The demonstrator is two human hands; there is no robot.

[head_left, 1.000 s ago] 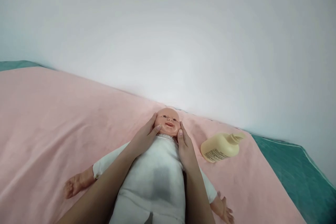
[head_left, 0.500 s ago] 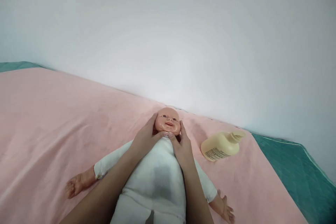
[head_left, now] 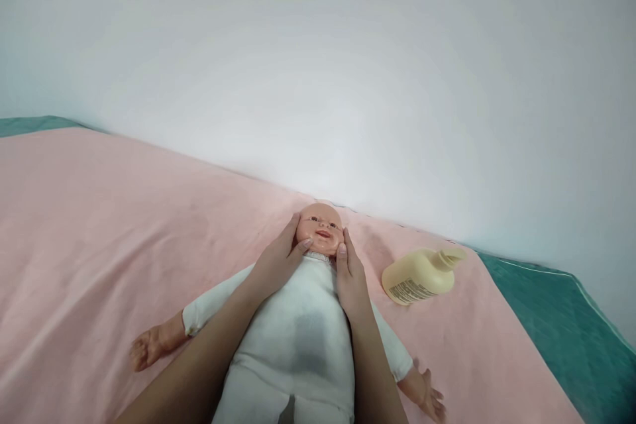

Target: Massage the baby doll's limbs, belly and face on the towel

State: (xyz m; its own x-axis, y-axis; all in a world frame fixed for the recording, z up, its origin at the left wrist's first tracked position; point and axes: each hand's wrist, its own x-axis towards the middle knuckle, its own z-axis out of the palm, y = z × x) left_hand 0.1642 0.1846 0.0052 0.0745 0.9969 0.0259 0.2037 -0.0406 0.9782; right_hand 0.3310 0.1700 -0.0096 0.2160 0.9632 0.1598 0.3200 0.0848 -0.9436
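Note:
A baby doll (head_left: 293,318) with a white cloth body lies on its back, its hard plastic head pointing toward the wall. Cupped along one side of that head is my left hand (head_left: 279,264), its thumb at the cheek and jaw. My right hand (head_left: 352,277) presses the opposite side, thumb by the jaw and fingers beside the cheek. Both palms rest near the doll's neck and shoulders. The doll's arms spread out to either side beneath my forearms. A grey patch marks its belly.
A pale yellow pump-type bottle (head_left: 418,277) with printed text stands right of the doll. Under everything is a wrinkled pink sheet (head_left: 124,225), with green fabric (head_left: 556,311) showing at its right edge. A white wall (head_left: 318,79) rises behind.
My thumbs have moved apart, from meeting under the doll's chin outward and up to its cheeks and jaw. The neckline now shows between them. The bottle stays in place.

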